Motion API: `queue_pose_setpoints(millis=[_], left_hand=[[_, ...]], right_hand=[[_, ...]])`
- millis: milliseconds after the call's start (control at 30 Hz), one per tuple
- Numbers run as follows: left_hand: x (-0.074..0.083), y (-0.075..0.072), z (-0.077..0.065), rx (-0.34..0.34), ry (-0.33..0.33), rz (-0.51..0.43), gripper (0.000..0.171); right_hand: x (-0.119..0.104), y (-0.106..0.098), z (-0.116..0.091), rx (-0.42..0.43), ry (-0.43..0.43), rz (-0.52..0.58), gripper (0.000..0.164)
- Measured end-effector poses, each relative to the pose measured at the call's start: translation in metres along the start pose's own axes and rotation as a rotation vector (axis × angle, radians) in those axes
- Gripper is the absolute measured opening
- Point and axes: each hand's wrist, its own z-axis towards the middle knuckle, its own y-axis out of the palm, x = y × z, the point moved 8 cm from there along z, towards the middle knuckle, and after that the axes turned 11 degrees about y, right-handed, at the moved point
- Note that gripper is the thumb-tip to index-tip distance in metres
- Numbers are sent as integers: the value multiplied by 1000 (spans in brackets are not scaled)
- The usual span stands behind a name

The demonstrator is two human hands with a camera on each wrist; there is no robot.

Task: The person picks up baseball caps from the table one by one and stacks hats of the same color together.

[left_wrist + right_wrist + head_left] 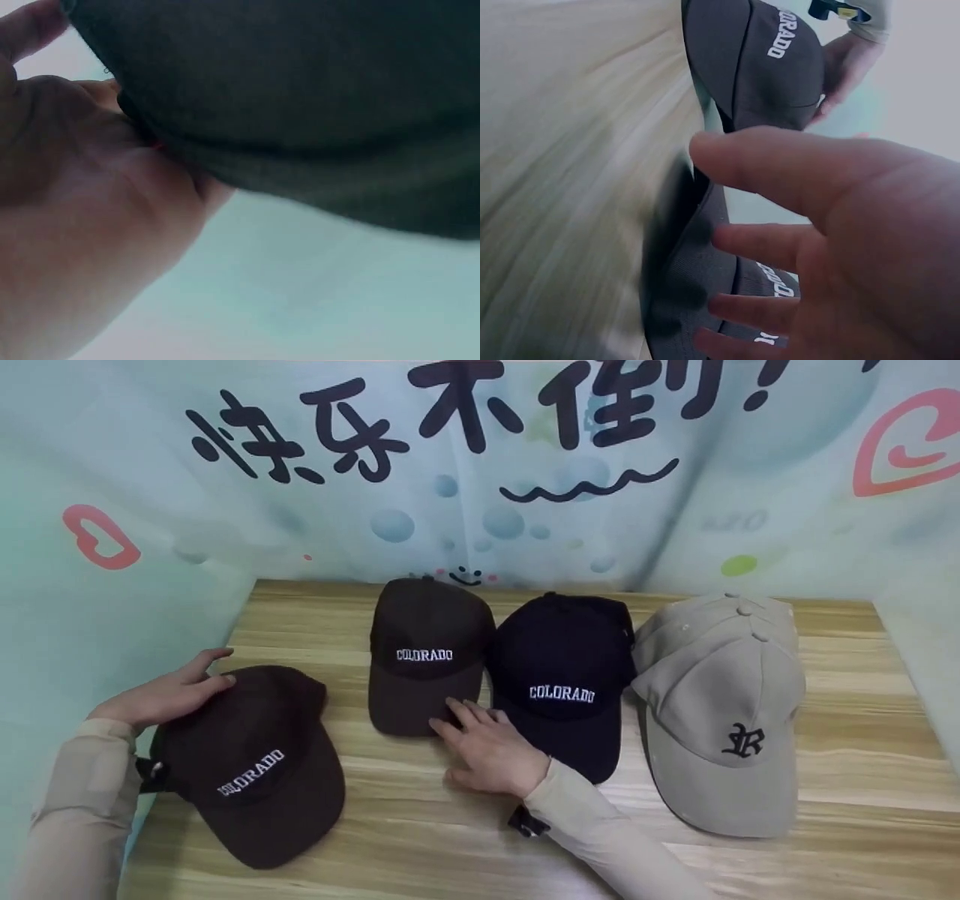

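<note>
At the left of the head view, a dark brown cap [247, 757] with white COLORADO lettering is tilted, its brim toward the near right. My left hand [161, 697] grips it at its back left edge; some fingers are hidden behind it. My right hand [495, 754] has its fingers spread at the brim of a second brown COLORADO cap [424, 660]. In the right wrist view these fingers [757, 244] look straight and hold nothing. Whether they touch the brim I cannot tell. A navy COLORADO cap [562, 660] lies beside that cap, partly behind my right hand.
Several beige caps [720, 712] are stacked at the right, the front one bearing a black letter emblem. All stand on a wood-grain table [862, 750]. A pale printed cloth [315, 525] hangs behind and along the sides.
</note>
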Motion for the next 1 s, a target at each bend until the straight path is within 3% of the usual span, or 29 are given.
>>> queue_pose_setpoints(millis=[167,333,467,667,800,1000], left_hand=[[15,2,5,-3,55,-35,50],[35,0,10,6,204,-68,18],[49,1,12,-21,294,-119,15],[66,5,16,-100,336,-165,13],[83,5,18,-138,386,-160,10],[113,7,26,-161,461,-136,10]], right_hand=[[-3,5,5,15,13,-26,73],[-4,6,5,48,14,-49,73],[-2,6,4,67,6,-38,73],[-2,6,-4,29,-24,-16,68],[-1,3,-16,11,-63,-37,59],[1,-6,-36,60,-129,-38,56]])
